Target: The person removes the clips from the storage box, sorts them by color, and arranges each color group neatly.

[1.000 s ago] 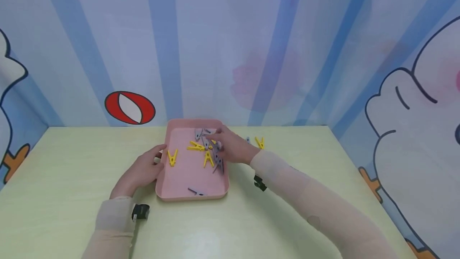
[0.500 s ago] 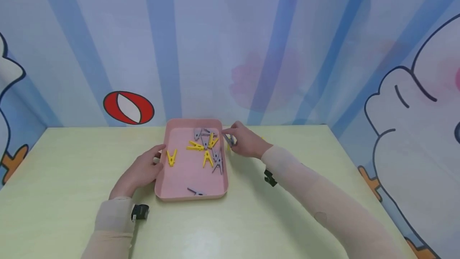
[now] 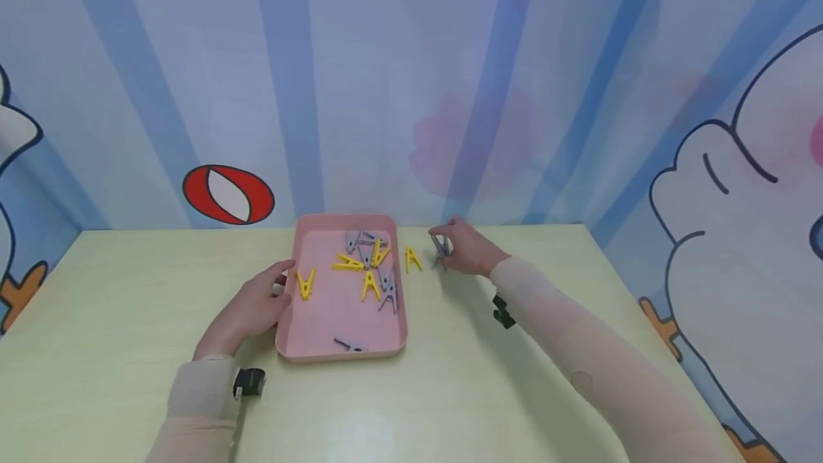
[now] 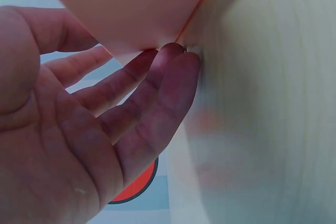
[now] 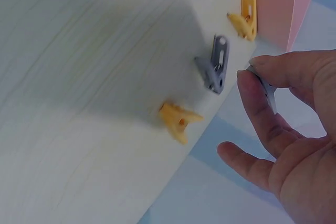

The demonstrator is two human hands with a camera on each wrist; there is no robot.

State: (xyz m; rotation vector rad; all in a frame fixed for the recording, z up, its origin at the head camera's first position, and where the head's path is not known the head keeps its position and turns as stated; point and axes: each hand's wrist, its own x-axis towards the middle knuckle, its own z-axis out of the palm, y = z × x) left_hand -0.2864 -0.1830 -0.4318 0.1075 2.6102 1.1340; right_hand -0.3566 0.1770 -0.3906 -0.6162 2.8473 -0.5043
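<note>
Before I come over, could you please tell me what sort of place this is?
Probably a staged recording booth: a pale table against a striped cartoon backdrop, with a pink tray of clothespins on it.

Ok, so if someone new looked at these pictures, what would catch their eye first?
Probably the pink tray on the table, with yellow clothespins and gray clothespins scattered inside and the left hand touching its left side. Next, the right hand, right of the tray, pinching another gray clothespin. The red-and-white oval on the striped backdrop also stands out.
</note>
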